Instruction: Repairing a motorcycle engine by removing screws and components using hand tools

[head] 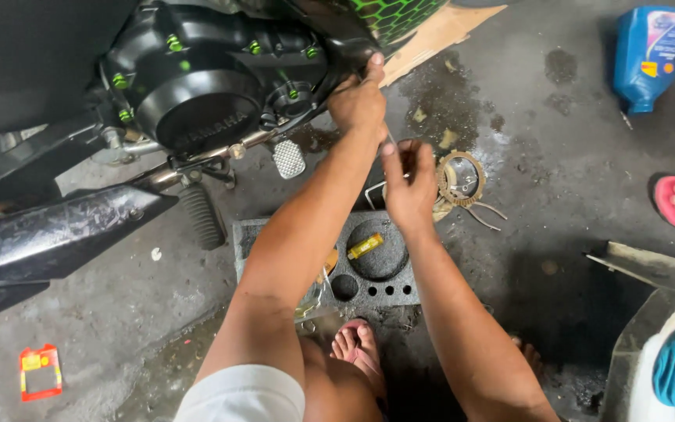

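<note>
soft daylight, dim shadow lower right, sharp focus, wide-angle bending at edges

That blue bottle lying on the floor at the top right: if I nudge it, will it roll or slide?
The blue bottle looks flattish and lies on its side, so it would probably slide, not roll. The concrete floor shows dark, oily-looking stains, so it may be slippery. How full it is cannot be told.
</note>
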